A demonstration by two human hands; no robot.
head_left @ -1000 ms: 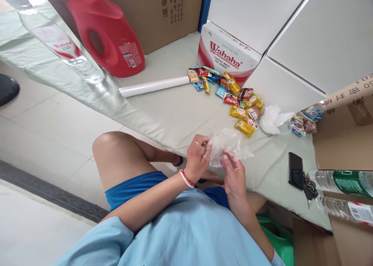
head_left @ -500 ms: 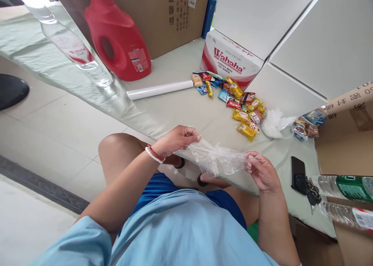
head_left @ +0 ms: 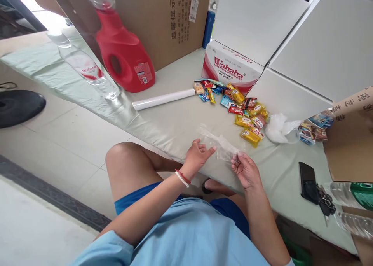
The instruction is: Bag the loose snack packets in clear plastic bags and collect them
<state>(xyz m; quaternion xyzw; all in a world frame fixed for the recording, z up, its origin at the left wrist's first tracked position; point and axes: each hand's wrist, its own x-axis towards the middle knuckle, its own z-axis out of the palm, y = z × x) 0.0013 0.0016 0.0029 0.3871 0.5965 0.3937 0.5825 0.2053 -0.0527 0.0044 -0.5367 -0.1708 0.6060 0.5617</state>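
A clear thin plastic bag is stretched loosely above the table's front edge. My right hand pinches its right end between thumb and fingers. My left hand, with a red and white bracelet at the wrist, is beside the bag's left part, thumb and fingers apart. Whether its fingertips touch the film is hard to see. Beyond the bag lies a pile of wrapped snacks in yellow, red, blue and brown. A crumpled white plastic bag sits to the right of the pile.
A white roll, a red jug and a water bottle are at the left. The Wahaba carton stands behind the snacks. A phone, keys and bottles are at the right.
My left hand has let go of the bag's left end and moved right, closer to my right hand. The bag is less stretched. The view has shifted slightly.
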